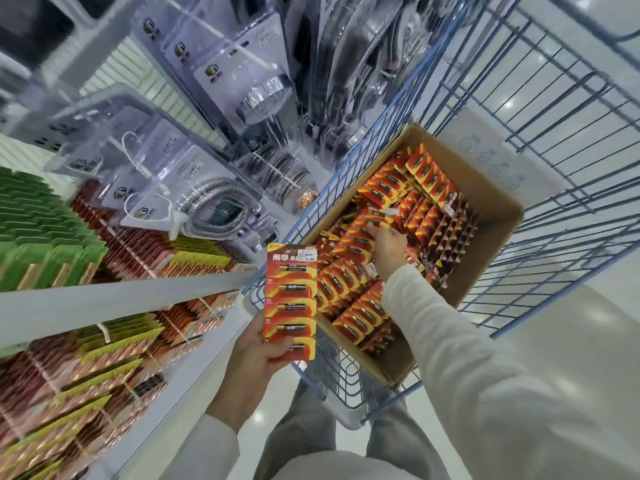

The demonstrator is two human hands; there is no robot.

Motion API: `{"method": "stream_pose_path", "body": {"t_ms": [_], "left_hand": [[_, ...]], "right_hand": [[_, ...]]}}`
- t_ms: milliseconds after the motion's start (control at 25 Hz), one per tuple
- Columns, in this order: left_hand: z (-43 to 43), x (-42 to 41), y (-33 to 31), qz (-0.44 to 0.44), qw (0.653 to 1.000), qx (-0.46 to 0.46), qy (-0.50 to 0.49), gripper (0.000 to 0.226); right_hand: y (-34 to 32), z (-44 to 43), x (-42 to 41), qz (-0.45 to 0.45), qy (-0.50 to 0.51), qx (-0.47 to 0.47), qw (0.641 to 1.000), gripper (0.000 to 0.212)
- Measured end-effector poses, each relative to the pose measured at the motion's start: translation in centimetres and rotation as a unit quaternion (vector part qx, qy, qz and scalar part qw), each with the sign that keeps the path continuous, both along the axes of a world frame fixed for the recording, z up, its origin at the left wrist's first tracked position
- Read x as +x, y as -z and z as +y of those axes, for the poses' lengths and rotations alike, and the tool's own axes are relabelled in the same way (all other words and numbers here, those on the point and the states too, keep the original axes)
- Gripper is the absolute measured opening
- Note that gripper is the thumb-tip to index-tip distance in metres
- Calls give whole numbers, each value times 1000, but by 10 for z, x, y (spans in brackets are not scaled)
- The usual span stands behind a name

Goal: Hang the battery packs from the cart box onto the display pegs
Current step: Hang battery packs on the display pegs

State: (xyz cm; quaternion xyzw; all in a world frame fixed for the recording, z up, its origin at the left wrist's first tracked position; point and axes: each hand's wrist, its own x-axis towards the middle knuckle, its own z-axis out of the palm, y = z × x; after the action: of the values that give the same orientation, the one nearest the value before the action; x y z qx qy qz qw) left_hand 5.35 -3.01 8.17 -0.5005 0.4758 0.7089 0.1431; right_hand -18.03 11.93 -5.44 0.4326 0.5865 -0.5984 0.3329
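My left hand (258,355) grips the bottom of a red and yellow battery pack strip (291,299), held upright between the shelf and the cart. My right hand (388,245) reaches into the cardboard box (491,199) in the blue wire cart (554,133). Its fingers pinch another red battery pack (379,216) lying on top of the pile. The box is full of red and yellow battery packs (349,282), some stacked flat, some standing on edge at the far right. Display pegs on the left carry rows of hanging battery packs (114,372).
Green packs (45,230) hang at the upper left of the display. Above them hang clear blister packs with shower heads (265,98) and a hose (214,209). A grey shelf rail (121,299) crosses the display. Glossy white floor surrounds the cart.
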Motion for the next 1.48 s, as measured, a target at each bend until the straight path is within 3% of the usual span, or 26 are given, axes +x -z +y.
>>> {"method": "stream_pose_path", "body": {"t_ms": [240,400,520,640,680,960,1080,1480], "left_hand": [[21,-10,-36,90,993,-2,-82,41],[55,5,-73,164,976,-31,-136,42],[74,30,-93,200,962,-47,-178,65],[77,63,-116,246,948,-42,-197,107],[76,74,-125,256,943,-48,-208,109],[34,146,-188,310,876,-114,-352,43],[0,188,-210,296,852,-160,-400,38],[-109,343,-273,307,802,-262,-440,38]], "right_hand": [[-107,71,42,49,-15,-92,994,31],[-175,105,75,112,-82,-176,974,40],[-226,102,89,165,-151,-206,953,33],[-277,88,106,212,-240,-228,919,28],[-292,81,113,226,-270,-231,907,27],[-359,3,184,276,-387,-296,829,28],[-372,-43,227,283,-409,-305,812,29],[-396,-199,383,281,-388,-329,814,35]]}}
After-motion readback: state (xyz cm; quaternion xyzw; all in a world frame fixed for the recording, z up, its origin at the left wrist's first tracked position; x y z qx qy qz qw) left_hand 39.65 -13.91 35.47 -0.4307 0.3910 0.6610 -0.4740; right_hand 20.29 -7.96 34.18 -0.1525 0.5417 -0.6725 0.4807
